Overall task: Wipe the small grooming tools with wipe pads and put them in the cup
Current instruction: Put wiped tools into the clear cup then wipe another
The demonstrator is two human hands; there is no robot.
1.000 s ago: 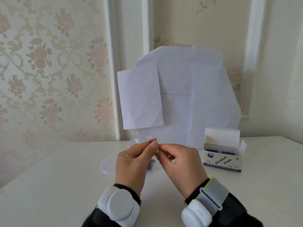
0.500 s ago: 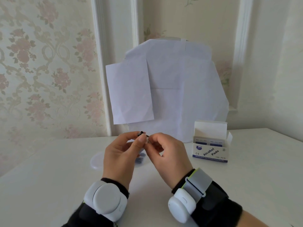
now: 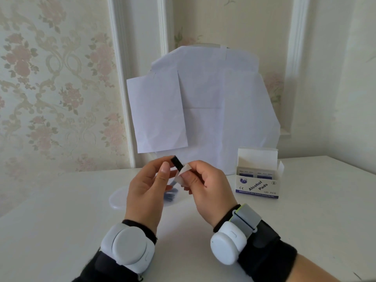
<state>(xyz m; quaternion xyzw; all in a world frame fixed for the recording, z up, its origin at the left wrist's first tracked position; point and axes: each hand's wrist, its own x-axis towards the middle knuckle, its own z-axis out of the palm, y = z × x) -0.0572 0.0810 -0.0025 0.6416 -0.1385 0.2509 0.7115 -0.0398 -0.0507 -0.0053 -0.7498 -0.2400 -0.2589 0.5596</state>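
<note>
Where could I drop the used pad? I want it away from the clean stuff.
Bare tabletop lies left of the clear round lid, and more in front of the Alcohol Pads box toward the right edge. It is crowded behind the left hand and right hand, by the lid.

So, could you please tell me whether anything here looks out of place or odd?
Nothing is spilled or damaged. The oddest thing is the white paper sheets taped over something against the wall. The alcohol pads box stands open, as the wiping would need.
</note>
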